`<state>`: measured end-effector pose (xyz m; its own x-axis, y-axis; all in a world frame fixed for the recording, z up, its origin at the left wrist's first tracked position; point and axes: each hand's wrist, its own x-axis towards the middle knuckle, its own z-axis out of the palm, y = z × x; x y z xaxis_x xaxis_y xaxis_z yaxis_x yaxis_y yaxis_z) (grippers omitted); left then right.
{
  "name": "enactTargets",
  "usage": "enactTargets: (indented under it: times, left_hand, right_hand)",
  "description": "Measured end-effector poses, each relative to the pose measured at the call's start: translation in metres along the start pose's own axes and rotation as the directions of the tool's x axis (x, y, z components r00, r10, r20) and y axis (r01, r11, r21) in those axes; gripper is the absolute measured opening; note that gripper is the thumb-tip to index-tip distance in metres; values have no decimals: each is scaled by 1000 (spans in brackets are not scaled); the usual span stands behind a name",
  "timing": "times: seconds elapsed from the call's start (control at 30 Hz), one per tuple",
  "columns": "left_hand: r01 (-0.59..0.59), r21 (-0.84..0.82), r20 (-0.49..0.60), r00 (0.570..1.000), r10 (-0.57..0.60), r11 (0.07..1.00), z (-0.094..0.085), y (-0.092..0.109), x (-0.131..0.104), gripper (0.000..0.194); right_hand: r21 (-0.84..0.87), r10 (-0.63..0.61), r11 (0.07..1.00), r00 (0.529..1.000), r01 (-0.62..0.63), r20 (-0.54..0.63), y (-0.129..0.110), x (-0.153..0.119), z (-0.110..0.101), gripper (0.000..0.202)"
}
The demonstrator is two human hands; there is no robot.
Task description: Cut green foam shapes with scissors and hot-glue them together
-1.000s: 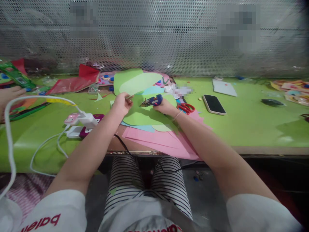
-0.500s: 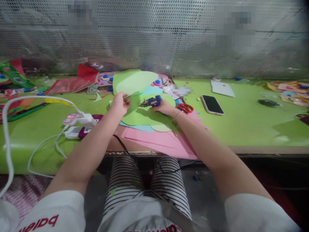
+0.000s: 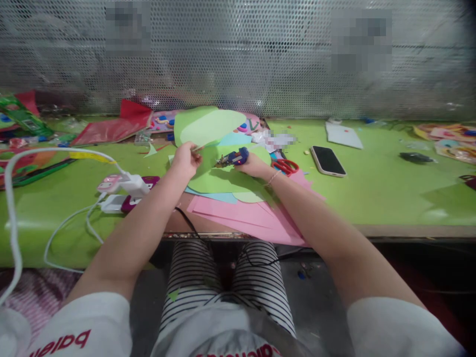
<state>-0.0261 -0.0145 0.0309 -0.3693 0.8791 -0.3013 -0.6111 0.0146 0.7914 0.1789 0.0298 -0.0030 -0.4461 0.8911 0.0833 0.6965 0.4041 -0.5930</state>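
My left hand (image 3: 188, 159) pinches the lower left edge of a pale green paper piece (image 3: 211, 130), cut to a rounded shape and raised at a slant. My right hand (image 3: 256, 164) is wrapped round a dark blue hot glue gun (image 3: 238, 156) with a small red light. Its nozzle points left, toward my left hand, above a brighter green paper sheet (image 3: 223, 182). Blue paper (image 3: 213, 196) shows from under that sheet. Pink paper sheets (image 3: 245, 218) lie nearer the table edge. Red-handled scissors (image 3: 285, 166) rest just beside my right wrist.
A phone (image 3: 327, 161) lies to the right, with a white pad (image 3: 343, 136) behind it. White chargers (image 3: 132, 185) and a looping white cable (image 3: 13, 218) occupy the left. A red packet (image 3: 115, 126) lies at the back left. A perforated metal panel (image 3: 238, 59) stands behind the table.
The pale green paper piece has shifted very slightly to the right. The glue gun has moved only a little, and both grips stay the same.
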Motion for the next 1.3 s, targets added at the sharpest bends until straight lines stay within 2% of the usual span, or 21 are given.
enactTargets:
  times: [0.27,0.5,0.93,1.07,1.3]
  left_hand:
    - [7,23,-5,1000,-6,1000,1,-1,-3,10]
    - [0,28,-3,1000,0,1000,0,-1,-2,12]
    - [22,33,-4,1000,-22,999,3,1,-6,12]
    - [25,43,-7,1000,-24,999,4,2,-8,12]
    - [47,70,-3,999,-47,996,6,2,-11,12]
  right_hand:
    - [27,64,997,996,-65,57,-2,1,-2,23]
    - [53,68,996,993,-73,101,-3,0,-4,28]
    - [1,81,997,995,-81,58,-3,0,-2,22]
    - [-24,44,999,999,-44,14,-4,-3,-1,21]
    - [-54,-10,998,1000,11,17,1,-1,1,20]
